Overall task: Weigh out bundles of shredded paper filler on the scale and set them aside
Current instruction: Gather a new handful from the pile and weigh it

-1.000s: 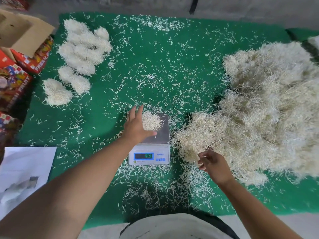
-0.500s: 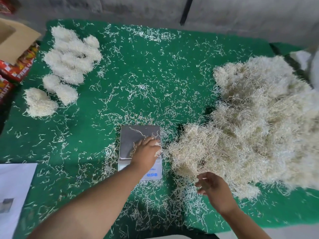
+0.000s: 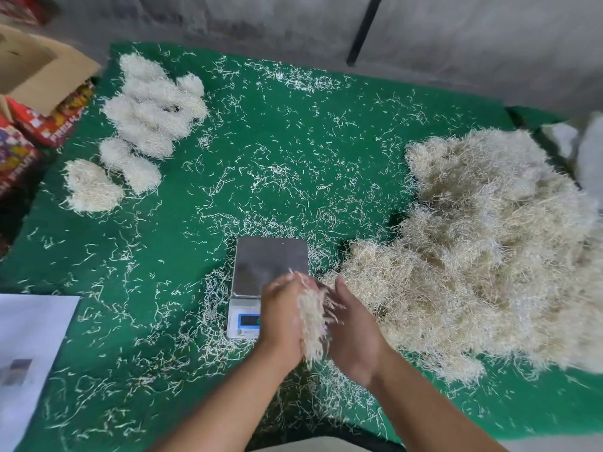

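Just in front of the scale (image 3: 270, 269), above the green desk (image 3: 293, 151), the left hand (image 3: 282, 321) and the right hand (image 3: 354, 334) face each other palm to palm and press a bundle of shredded paper (image 3: 312, 324) between them, its strands hanging down past the wrists. The scale's steel plate is bare, and its display is partly hidden behind the left hand. The big loose heap of filler (image 3: 489, 249) lies to the right, touching the right hand's side. Finished bundles (image 3: 143, 122) sit well apart at the far left, near a cardboard box (image 3: 36, 73).
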### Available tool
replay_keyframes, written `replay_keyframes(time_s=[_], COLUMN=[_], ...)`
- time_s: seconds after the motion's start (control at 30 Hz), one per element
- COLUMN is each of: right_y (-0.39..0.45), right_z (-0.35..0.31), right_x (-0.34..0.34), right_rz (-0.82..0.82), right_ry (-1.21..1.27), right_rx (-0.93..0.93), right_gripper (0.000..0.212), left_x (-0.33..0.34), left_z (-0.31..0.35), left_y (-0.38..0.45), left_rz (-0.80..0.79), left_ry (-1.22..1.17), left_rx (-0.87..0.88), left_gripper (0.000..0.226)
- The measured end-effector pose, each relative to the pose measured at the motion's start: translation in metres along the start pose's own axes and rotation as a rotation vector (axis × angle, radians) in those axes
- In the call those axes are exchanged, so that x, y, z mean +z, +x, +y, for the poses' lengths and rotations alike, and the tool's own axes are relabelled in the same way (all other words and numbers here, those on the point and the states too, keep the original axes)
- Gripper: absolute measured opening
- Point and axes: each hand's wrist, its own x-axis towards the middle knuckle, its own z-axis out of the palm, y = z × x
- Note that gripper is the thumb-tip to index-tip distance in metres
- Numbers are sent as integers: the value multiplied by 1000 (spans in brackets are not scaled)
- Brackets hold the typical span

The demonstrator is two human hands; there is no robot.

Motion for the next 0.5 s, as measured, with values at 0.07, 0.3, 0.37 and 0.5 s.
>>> replay_keyframes(time_s=[0.07, 0.3, 0.37, 0.5], right_y=[-5, -17, -18, -18], right_z=[-11, -22, -24, -28], right_x=[28, 89, 95, 111], right_rz=[-108, -184, -158, -158], right_ry=[213, 347, 455, 400], right_rx=[7, -119, -103, -99], right_gripper=[76, 53, 58, 70], left_x=[5, 8, 3, -3], left_z=[30, 63, 57, 71], left_y=[-4, -38, -47, -55], left_rz=[48, 51, -3, 13], left_ry=[-200, 260, 606, 906], left_rx=[-21, 519, 764, 855], left_gripper=[28, 29, 27, 24])
